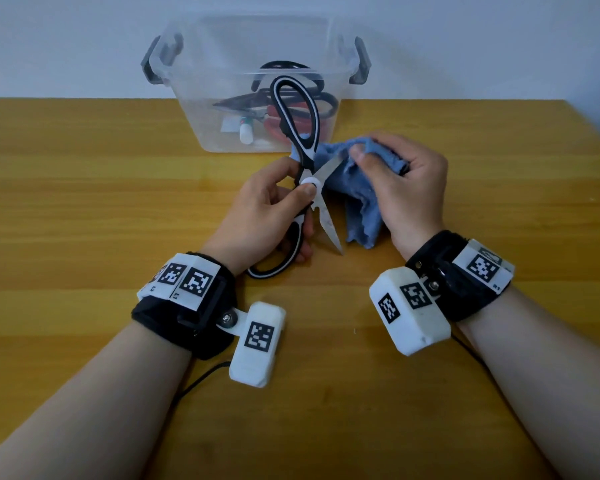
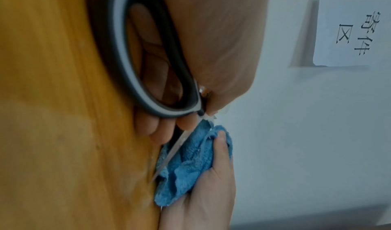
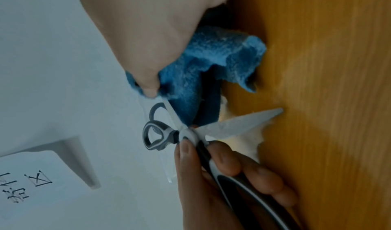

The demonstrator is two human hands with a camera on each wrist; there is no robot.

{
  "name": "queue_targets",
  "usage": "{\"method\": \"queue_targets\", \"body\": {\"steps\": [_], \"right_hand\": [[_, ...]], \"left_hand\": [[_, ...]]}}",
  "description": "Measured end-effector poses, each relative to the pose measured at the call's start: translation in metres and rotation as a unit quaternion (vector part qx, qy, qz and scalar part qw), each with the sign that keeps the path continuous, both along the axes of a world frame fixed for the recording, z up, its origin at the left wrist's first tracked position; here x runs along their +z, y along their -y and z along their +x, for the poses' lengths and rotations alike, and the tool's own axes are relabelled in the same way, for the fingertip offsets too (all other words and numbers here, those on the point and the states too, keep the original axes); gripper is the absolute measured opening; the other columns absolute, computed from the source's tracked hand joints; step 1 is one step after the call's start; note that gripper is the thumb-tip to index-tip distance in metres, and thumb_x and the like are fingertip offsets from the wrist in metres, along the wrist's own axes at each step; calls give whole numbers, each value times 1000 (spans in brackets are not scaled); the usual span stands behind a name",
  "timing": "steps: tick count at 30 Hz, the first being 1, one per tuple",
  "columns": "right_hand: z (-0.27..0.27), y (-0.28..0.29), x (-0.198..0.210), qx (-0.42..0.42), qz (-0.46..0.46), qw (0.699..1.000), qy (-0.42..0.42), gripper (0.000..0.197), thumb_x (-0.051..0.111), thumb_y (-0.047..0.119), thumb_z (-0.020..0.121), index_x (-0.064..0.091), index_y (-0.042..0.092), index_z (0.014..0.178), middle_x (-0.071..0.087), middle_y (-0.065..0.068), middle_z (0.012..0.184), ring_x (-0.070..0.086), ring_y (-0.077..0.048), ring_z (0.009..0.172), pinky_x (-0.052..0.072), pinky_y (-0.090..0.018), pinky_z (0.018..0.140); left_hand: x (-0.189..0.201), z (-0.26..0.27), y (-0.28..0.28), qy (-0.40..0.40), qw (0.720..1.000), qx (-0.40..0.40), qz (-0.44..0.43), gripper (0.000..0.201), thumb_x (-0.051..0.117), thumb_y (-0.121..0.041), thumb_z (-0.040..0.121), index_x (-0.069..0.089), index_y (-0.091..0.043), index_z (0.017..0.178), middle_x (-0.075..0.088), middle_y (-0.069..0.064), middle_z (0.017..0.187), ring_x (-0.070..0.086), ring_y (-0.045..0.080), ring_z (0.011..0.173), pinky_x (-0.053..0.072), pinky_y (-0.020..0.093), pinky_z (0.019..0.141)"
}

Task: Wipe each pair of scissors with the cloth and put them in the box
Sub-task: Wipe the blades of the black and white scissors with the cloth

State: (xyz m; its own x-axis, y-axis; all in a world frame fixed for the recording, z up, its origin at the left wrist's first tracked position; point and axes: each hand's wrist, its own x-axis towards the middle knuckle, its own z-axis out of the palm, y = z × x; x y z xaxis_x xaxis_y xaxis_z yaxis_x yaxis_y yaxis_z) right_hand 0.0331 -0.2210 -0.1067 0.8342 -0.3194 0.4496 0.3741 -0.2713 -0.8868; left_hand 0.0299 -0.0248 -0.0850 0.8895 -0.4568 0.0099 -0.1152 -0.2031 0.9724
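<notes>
Held up over the surface (image 1: 84,202), in front of the box (image 1: 201,133): big scissors (image 1: 309,181), wide open so the cloth (image 1: 357,188) can reach each blade. Left hand (image 1: 264,206) curled round the near handle, thumb on the middle screw, to keep them steady. Right hand (image 1: 406,188) bunched round the cloth, pinching the far blade. One blade tip pointing down and near, one handle loop pointing up toward the box. More scissors (image 1: 291,95) lying inside already.

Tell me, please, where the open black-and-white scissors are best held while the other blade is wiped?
Best at the near handle loop and pivot, from the left, as the left hand grips the scissors now: both blades splay open, one point bare near the table, the other inside the cloth in the right hand.
</notes>
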Motion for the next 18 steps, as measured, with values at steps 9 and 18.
{"method": "queue_targets", "body": {"steps": [9,18], "right_hand": [[2,-3,1,6,58,998,-36,13,82,15,83,78,23,92,78,11,84,74,-9,84,59,-28,77],[-3,-8,-1,108,-43,991,-71,16,83,15,83,80,9,98,78,2,92,74,-11,89,58,-28,79]], "left_hand": [[1,1,-3,-18,1000,-10,-9,10,52,-20,108,52,-14,100,65,25,70,67,41,52,57,40,47],[-1,2,-1,-15,1000,-7,-1,16,50,-19,109,47,-4,108,65,19,67,67,41,50,57,42,45]]}}
